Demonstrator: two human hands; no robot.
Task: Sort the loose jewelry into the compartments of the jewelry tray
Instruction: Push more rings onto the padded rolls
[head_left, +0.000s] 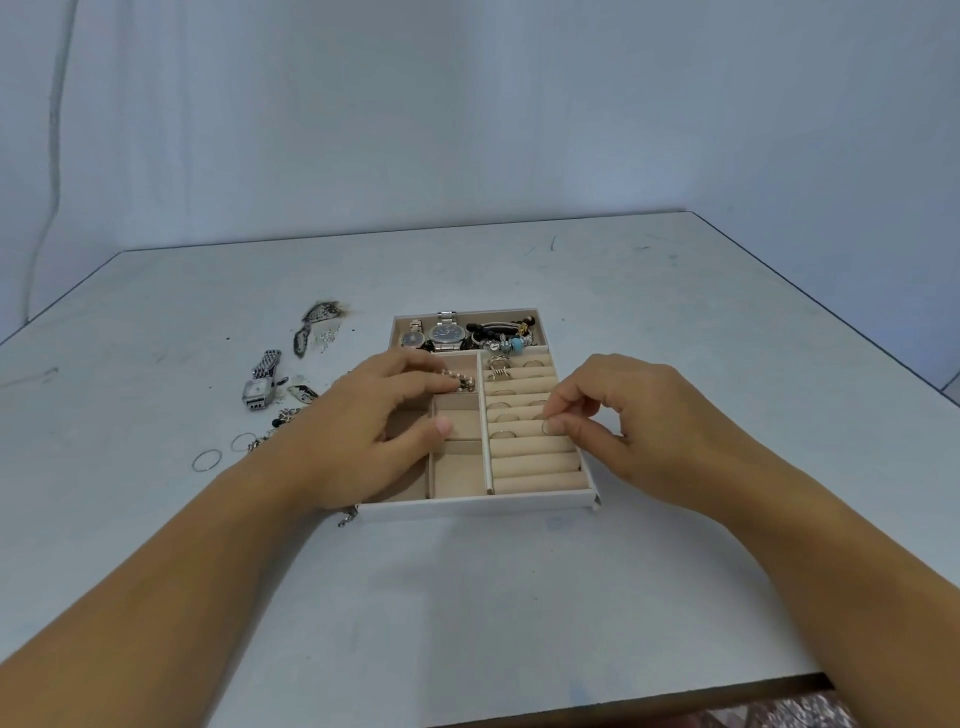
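The beige jewelry tray (478, 501) lies mid-table. Its far compartment holds two watches (447, 335) and beaded bracelets (506, 338). Several rings sit in the ring rolls (535, 457) on the right side. My right hand (618, 415) pinches a thin ring (546, 427) between thumb and forefinger over the ring rolls. My left hand (374, 421) rests on the tray's left compartments, fingers extended, fingertips touching a beaded bracelet (462, 382) in the upper small compartment. Loose pieces lie left of the tray: a silver watch (262, 382) and two thin rings (208, 460).
More loose jewelry, among it earrings and chains (317, 325), is scattered on the white table (467, 597) left of the tray. A chain end (348, 517) peeks out under my left wrist. The table's near edge (649, 699) runs along the bottom right.
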